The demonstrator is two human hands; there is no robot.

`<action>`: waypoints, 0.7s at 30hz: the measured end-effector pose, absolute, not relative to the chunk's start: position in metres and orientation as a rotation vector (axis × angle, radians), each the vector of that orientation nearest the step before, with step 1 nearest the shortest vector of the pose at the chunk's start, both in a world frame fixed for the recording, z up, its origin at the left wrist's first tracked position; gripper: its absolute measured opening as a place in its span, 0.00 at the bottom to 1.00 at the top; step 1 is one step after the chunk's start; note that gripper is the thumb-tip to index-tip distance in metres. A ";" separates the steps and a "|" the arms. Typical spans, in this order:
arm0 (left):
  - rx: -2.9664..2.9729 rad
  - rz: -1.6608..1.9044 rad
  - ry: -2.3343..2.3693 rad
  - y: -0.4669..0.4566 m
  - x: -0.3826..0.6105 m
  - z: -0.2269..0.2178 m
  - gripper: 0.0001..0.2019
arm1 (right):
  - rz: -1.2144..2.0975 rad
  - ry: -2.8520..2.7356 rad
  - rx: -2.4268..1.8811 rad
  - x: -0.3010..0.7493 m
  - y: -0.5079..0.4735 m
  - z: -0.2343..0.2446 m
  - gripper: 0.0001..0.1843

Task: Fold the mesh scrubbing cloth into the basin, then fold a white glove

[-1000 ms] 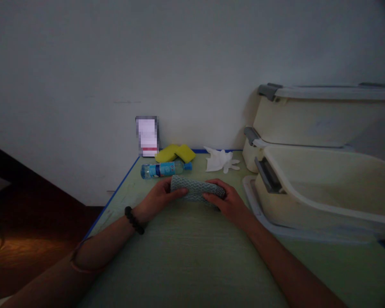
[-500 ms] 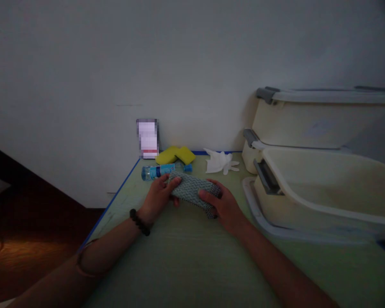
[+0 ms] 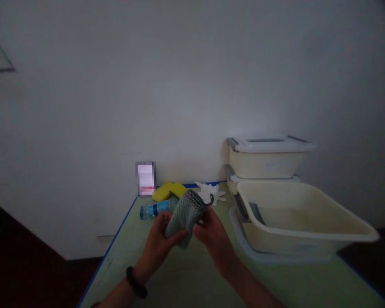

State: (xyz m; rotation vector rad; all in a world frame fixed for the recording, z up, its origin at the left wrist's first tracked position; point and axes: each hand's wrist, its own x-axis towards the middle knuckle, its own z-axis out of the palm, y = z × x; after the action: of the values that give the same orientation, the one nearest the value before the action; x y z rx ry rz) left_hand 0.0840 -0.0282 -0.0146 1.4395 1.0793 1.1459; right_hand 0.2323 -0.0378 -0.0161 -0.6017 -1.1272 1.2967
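A grey-green textured cloth with a dark checked end is bunched into a small bundle between my hands, above the table. My left hand grips its lower left side, thumb across the front. At its right side, my right hand closes on the cloth's edge, some of its fingers hidden behind. A dark loop-like bit sticks out at the upper right of the cloth. Behind the left hand lies a water bottle with a blue label, its cap end hidden by the cloth.
Yellow sponge-like pieces and a white glove lie at the back of the green table. A phone leans on the wall. To the right, an uncovered cream bin holds a greyish strip; lidded bins are stacked behind.
The cloth has turned from lying lengthwise to a more upright tilt, its checked end now upward. My hands have come closer together. The view has tipped up, showing more wall and bin.
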 end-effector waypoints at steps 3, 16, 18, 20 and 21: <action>1.541 1.144 1.080 -0.037 0.100 0.001 0.16 | 1.178 -1.124 -0.694 0.246 -0.051 0.010 0.20; 2.233 0.624 0.899 0.005 0.203 0.072 0.13 | 0.958 -1.122 -0.970 0.405 -0.048 0.109 0.12; 2.190 0.723 1.087 0.023 0.218 0.062 0.19 | 1.019 -1.149 -1.092 0.425 -0.038 0.112 0.10; 2.065 0.754 1.166 0.037 0.232 0.048 0.23 | 1.065 -1.169 -1.192 0.440 -0.028 0.108 0.09; 1.996 0.739 1.132 0.042 0.238 0.042 0.23 | 1.084 -1.187 -1.224 0.445 -0.023 0.104 0.09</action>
State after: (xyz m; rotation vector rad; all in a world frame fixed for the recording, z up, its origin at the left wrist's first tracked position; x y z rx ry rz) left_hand 0.2380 0.0422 0.0416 1.9964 1.1320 0.7389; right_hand 0.4451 -0.0233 0.1041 -1.2243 -1.1871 1.0837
